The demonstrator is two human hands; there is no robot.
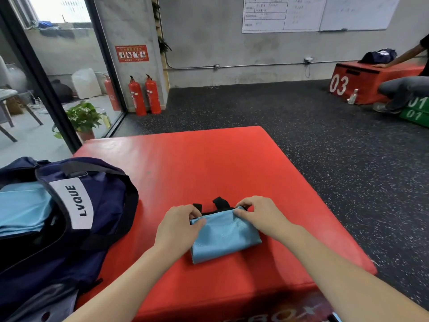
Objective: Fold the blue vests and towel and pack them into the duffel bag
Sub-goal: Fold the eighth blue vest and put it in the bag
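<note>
Head view: blue cloth (22, 209) inside duffel bag (102, 196)

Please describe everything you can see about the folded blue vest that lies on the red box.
The blue vest is light blue, of a fine mesh-like fabric, with black trim and black straps showing at its far edge. It is folded into a small, thick rectangle and lies flat on the red box, near its front edge. The left hand pinches its far left corner; the right hand pinches its far right corner.

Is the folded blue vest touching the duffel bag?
Apart. The head view shows bare red mat between the folded blue vest and the duffel bag.
</note>
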